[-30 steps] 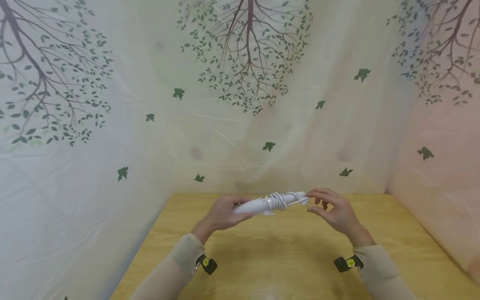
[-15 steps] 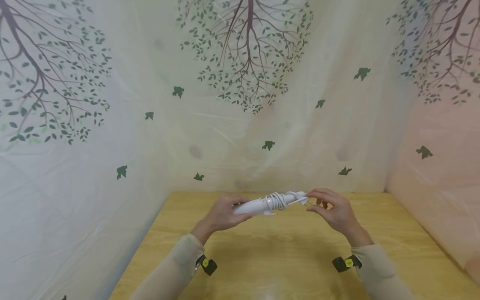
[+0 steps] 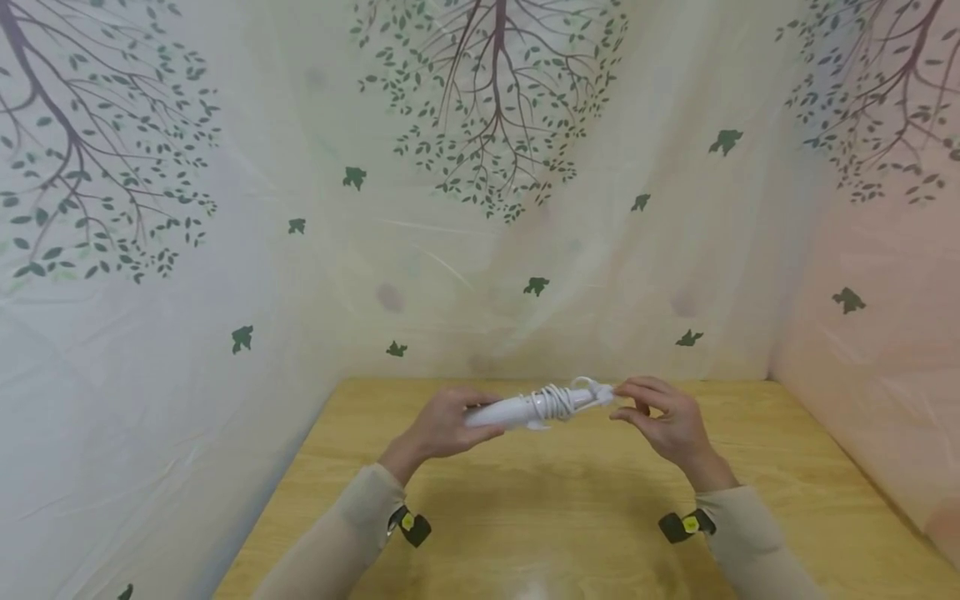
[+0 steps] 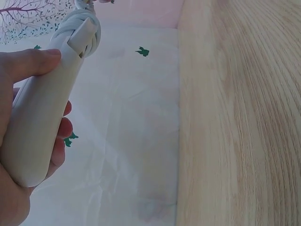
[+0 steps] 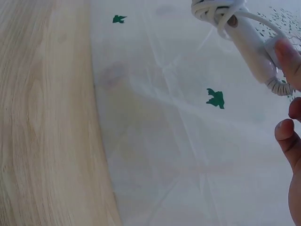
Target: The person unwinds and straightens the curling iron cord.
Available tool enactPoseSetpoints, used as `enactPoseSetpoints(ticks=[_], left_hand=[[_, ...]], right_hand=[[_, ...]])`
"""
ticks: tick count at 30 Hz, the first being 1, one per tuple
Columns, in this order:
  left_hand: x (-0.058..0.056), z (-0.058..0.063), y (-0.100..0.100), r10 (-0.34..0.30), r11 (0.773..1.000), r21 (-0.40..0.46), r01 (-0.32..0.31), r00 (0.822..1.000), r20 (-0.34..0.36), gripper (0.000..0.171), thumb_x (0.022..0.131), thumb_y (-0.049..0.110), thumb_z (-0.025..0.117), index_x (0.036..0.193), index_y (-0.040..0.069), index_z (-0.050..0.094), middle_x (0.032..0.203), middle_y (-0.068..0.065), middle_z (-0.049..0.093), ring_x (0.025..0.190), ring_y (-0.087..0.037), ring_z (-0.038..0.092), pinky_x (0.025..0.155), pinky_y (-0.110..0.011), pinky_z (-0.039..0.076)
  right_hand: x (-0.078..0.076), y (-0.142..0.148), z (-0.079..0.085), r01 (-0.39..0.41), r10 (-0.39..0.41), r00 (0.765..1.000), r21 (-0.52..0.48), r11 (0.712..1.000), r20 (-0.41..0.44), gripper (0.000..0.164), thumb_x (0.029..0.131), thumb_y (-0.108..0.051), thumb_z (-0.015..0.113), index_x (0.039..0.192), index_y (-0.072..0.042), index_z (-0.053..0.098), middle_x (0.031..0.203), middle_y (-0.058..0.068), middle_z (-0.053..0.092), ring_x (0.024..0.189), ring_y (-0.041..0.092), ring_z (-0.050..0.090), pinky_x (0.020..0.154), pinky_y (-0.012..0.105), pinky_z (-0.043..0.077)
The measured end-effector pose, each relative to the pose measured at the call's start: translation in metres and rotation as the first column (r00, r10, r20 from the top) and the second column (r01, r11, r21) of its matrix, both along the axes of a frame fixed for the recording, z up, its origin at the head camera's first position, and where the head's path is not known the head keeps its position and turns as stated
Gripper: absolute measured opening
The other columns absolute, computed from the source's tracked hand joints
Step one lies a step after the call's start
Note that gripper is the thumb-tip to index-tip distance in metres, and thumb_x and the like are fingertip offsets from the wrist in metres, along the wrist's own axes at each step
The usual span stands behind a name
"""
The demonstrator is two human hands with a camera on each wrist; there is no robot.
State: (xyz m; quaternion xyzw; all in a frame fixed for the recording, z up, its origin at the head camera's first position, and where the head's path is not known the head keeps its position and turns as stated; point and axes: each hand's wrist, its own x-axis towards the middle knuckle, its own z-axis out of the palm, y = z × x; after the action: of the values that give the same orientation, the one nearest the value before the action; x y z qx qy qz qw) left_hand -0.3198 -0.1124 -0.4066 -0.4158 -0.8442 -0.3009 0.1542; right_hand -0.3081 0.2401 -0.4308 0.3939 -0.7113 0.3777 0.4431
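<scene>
At lower centre of the head frame, my left hand point(image 3: 447, 423) grips the white device point(image 3: 498, 413), cord point(image 3: 555, 402) wound around it; my right hand point(image 3: 670, 418) touches the plug point(image 3: 604, 395), whether pinching I cannot tell

1. The right hand point(image 5: 292, 150) touches a white piece point(image 5: 271, 49) beside a white stick point(image 5: 249, 47).
2. White cord point(image 5: 207, 12) loops round the stick.
3. Green shapes point(image 5: 216, 98) dot a pale sheet point(image 5: 150, 141).
4. A wooden table point(image 5: 47, 117) lies left.

Pale sheeting point(image 3: 690, 250) printed with leafy trees point(image 3: 498, 58) and green birds point(image 3: 536, 287) encloses a wood-grained table point(image 3: 555, 517).
</scene>
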Motion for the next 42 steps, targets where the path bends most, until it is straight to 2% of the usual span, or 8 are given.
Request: enactPoseSetpoints(ticks=[5, 14, 21, 26, 31, 36, 39, 42], left_hand=[[0.001, 0.001, 0.001, 0.002, 1.000, -0.021, -0.002, 1.000, 0.003, 0.036, 0.082, 0.030, 0.078, 0.112, 0.010, 0.072, 0.104, -0.003, 0.074, 0.083, -0.010, 0.067, 0.067, -0.022, 0.050], [0.002, 0.002, 0.000, 0.020, 1.000, -0.023, -0.019, 0.999, 0.034, 0.036, 0.082, 0.028, 0.078, 0.112, 0.011, 0.072, 0.104, -0.003, 0.074, 0.082, -0.010, 0.066, 0.067, -0.023, 0.051], [0.003, 0.002, 0.000, 0.015, 1.000, -0.011, -0.015, 0.999, 0.032, 0.036, 0.081, 0.028, 0.079, 0.112, 0.011, 0.072, 0.103, -0.003, 0.074, 0.081, -0.011, 0.066, 0.067, -0.022, 0.050], [0.003, 0.001, -0.001, 0.017, 1.000, -0.012, -0.016, 1.000, 0.019, 0.036, 0.082, 0.028, 0.079, 0.112, 0.011, 0.072, 0.103, -0.003, 0.074, 0.081, -0.011, 0.067, 0.067, -0.022, 0.051], [0.003, 0.001, 0.000, 0.015, 1.000, -0.015, -0.015, 1.000, 0.005, 0.037, 0.082, 0.028, 0.078, 0.113, 0.009, 0.072, 0.103, -0.005, 0.074, 0.082, -0.013, 0.067, 0.067, -0.023, 0.051], [0.002, 0.000, 0.001, -0.001, 1.000, -0.003, 0.001, 1.000, -0.012, 0.036, 0.082, 0.028, 0.078, 0.112, 0.009, 0.072, 0.102, -0.005, 0.074, 0.081, -0.013, 0.068, 0.067, -0.023, 0.052], [0.002, -0.001, 0.002, -0.004, 1.000, 0.007, 0.004, 1.000, -0.021, 0.036, 0.081, 0.027, 0.079, 0.111, 0.009, 0.072, 0.102, -0.005, 0.074, 0.081, -0.012, 0.068, 0.066, -0.022, 0.052], [0.001, -0.002, 0.003, -0.012, 1.000, 0.011, 0.012, 1.000, -0.016, 0.036, 0.081, 0.027, 0.079, 0.112, 0.010, 0.072, 0.103, -0.005, 0.074, 0.081, -0.012, 0.068, 0.066, -0.021, 0.052]], right_hand=[[0.001, -0.001, 0.002, -0.040, 0.040, 0.999, -0.016, 0.999, -0.011, 0.044, 0.051, 0.021, 0.079, 0.092, 0.005, 0.074, 0.087, 0.018, 0.070, 0.071, 0.007, 0.060, 0.064, 0.011, 0.047], [0.013, -0.012, 0.017, -0.046, 0.045, 0.998, -0.023, 0.999, -0.040, 0.045, 0.047, 0.027, 0.076, 0.089, 0.009, 0.073, 0.083, 0.021, 0.069, 0.067, 0.013, 0.061, 0.063, 0.012, 0.048], [-0.002, -0.004, 0.000, -0.015, 0.012, 0.997, -0.037, 0.999, -0.079, 0.036, 0.057, 0.015, 0.082, 0.091, 0.005, 0.075, 0.085, 0.018, 0.071, 0.075, 0.011, 0.066, 0.070, 0.009, 0.050], [-0.004, -0.004, -0.004, -0.021, 0.015, 0.994, -0.047, 0.999, -0.108, 0.024, 0.069, 0.003, 0.082, 0.092, 0.005, 0.075, 0.085, 0.017, 0.071, 0.076, 0.011, 0.066, 0.071, 0.009, 0.049], [-0.006, -0.005, -0.004, -0.022, 0.015, 0.991, -0.054, 0.998, -0.135, 0.019, 0.080, -0.010, 0.078, 0.092, 0.005, 0.075, 0.085, 0.017, 0.070, 0.071, 0.009, 0.063, 0.063, 0.010, 0.048], [-0.004, -0.011, -0.001, 0.011, -0.025, 0.984, -0.078, 0.997, -0.176, 0.023, 0.083, -0.016, 0.076, 0.089, 0.006, 0.075, 0.080, 0.017, 0.067, 0.060, 0.008, 0.053, 0.051, 0.013, 0.041], [0.001, -0.017, 0.004, 0.030, -0.050, 0.981, -0.104, 0.994, -0.189, 0.027, 0.085, -0.019, 0.074, 0.086, 0.008, 0.075, 0.075, 0.016, 0.064, 0.056, 0.008, 0.046, 0.050, 0.013, 0.036], [0.008, -0.022, 0.011, 0.068, -0.093, 0.977, -0.133, 0.989, -0.192, 0.023, 0.087, -0.014, 0.073, 0.083, 0.008, 0.074, 0.072, 0.016, 0.061, 0.054, 0.008, 0.042, 0.052, 0.010, 0.032]])
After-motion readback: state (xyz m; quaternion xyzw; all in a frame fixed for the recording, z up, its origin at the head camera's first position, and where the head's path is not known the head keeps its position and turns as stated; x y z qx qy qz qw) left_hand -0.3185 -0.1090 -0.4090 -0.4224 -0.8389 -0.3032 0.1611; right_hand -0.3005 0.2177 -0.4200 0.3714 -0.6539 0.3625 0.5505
